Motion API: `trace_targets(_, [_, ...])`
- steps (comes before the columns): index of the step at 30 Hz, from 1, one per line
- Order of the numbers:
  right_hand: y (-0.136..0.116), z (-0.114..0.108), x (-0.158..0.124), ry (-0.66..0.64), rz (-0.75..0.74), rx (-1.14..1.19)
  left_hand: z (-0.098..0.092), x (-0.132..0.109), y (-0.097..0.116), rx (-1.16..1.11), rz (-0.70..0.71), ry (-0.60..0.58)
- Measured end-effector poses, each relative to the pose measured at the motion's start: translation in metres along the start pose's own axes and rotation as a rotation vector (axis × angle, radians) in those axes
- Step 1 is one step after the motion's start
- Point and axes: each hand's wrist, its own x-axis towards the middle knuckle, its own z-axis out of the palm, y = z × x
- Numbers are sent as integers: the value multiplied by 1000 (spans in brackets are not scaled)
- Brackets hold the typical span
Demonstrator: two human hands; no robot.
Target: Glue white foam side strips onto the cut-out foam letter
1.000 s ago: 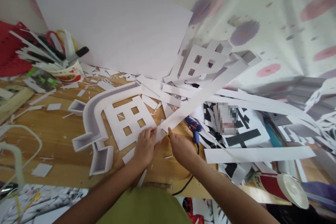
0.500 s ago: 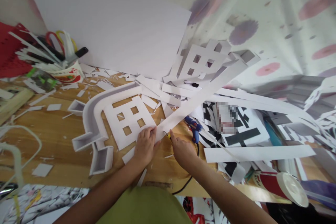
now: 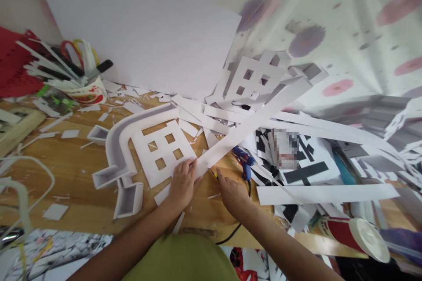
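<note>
My left hand (image 3: 183,183) is closed on the near end of a long white card strip (image 3: 244,130), fingers on top and thumb along its edge. Pinched in my right hand (image 3: 233,193) is a craft knife (image 3: 216,174) with a yellow body, mostly covered by the fingers. Its thin blade points up and left, close to the strip's lower edge; whether it touches, I cannot tell. Left of the strip lies a white card panel (image 3: 156,149) with square window holes, beside a curved white card channel (image 3: 120,142). A blue glue gun (image 3: 244,160) rests right of the strip.
A cup of scissors and tools (image 3: 90,92) stands at the back left. White card building pieces (image 3: 253,80) lean at the back. Another white strip (image 3: 326,193) and a red-and-white paper cup (image 3: 354,232) lie at the right. Card scraps litter the wooden table (image 3: 95,204).
My right hand has drawn the craft knife slightly down and right, away from the strip's edge. My left hand keeps its hold on the strip's end.
</note>
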Motion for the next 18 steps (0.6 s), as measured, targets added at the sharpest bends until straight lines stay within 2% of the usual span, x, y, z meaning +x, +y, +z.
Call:
trace_targets(4, [6, 16, 0, 37, -3, 1, 0, 3, -1, 18, -36, 19])
trace_targets(9, [15, 29, 0, 130, -17, 129, 1, 4, -3, 18, -37, 58])
trace_targets(14, [7, 15, 14, 210, -28, 169, 3, 3, -4, 26, -28, 86])
trace_targets(18, [-5, 0, 33, 200, -57, 108, 4, 2, -5, 28, -25, 97])
